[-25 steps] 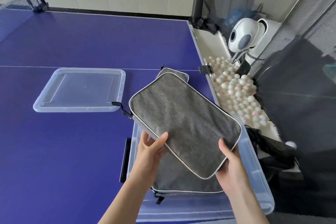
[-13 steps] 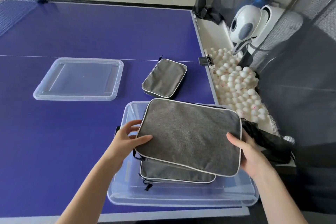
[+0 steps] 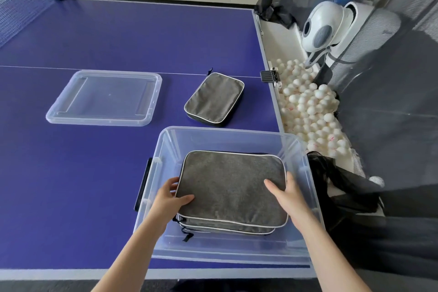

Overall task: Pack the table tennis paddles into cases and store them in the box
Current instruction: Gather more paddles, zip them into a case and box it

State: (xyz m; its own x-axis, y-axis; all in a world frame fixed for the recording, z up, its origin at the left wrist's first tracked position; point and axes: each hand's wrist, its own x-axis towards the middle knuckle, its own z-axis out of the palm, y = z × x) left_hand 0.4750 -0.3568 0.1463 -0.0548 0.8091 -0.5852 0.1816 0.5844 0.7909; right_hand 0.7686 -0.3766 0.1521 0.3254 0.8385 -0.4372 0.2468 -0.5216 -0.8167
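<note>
Half a second ago we held the top case (image 3: 231, 185) above the rim; now it lies flat inside the box (image 3: 227, 131), on the stacked case (image 3: 225, 226) beneath it. Our left hand (image 3: 169, 199) keeps its grip on the case's left edge, thumb on the cloth. Our right hand (image 3: 288, 197) grips the right edge the same way, its fingers hidden behind. The box stands at the near right corner of the bench (image 3: 94, 173), with a gap between the cases and its far and right walls. A loose case (image 3: 214, 98) lies just beyond the far wall, and the lid (image 3: 104, 97) lies left of it. The bench's left side is bare blue.
</note>
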